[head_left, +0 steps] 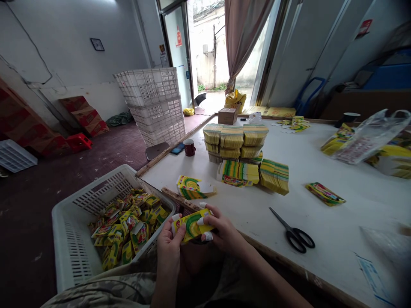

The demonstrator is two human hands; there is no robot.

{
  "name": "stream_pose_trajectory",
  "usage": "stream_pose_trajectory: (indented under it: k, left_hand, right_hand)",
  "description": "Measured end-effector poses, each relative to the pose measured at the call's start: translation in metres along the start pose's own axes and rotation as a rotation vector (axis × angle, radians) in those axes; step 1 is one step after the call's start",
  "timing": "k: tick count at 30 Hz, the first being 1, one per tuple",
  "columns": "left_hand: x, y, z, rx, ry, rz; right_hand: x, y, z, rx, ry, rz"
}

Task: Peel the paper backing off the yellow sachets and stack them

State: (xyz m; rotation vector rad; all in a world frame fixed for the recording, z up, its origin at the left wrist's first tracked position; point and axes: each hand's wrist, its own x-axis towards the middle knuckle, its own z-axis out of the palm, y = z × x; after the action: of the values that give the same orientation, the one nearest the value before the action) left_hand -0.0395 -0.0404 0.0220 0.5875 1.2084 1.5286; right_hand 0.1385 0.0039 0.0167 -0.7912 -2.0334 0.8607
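Between both hands, just off the table's front edge, is a small yellow and green printed carton [193, 224]. My left hand [170, 239] grips its left end, the thumb lying across the face. My right hand [221, 229] pinches the right end, with white tape or covers on several fingertips. Beyond them on the table, a small pile of flat yellow cartons [192, 187] lies near the edge. To my left, a white plastic crate [69, 239] holds many small yellow cartons [128, 229].
Black scissors [293, 235] and a single carton packet [325, 193] lie on the white table [244, 214]. Stacked carton bundles [236, 139] stand farther back, near a dark red mug [189, 147]. At right are a clear plastic bag [369, 137] and more packets. White crates [154, 105] are stacked behind.
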Motion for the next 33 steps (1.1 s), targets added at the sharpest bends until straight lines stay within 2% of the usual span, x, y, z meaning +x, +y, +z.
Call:
stream_pose_trajectory:
  k: [3,7,12,21,24,29,31,33]
  left_hand:
    - [-0.001,0.0,0.003,-0.008,0.005,-0.015]
    - [-0.007,0.005,0.01,0.034,-0.012,-0.009]
    - [-0.007,0.009,0.009,0.086,-0.025,0.011]
    - [-0.001,0.004,0.0,0.048,-0.004,0.021]
    - [-0.005,0.007,0.005,0.086,-0.017,0.036]
    - [-0.015,0.004,0.015,0.177,-0.07,0.088]
    - [-0.016,-0.001,0.017,0.181,-0.08,0.102]
    - [-0.017,-0.004,0.018,0.159,-0.079,0.095]
  right_hand:
    - [0.0,-0.001,-0.002,-0.033,-0.033,0.01]
    - [0.0,-0.004,0.002,-0.025,0.038,0.043]
    - [0.002,-0.001,0.008,0.135,0.099,0.073]
    - [0.003,0.002,0.002,0.124,0.026,0.075]
    - [0.004,-0.001,0.004,0.239,0.1,0.141]
    - [0.01,-0.001,0.017,0.507,0.319,0.321]
    - [0.012,-0.001,0.02,0.539,0.382,0.353]
    - [0.014,-0.001,0.02,0.546,0.391,0.376]
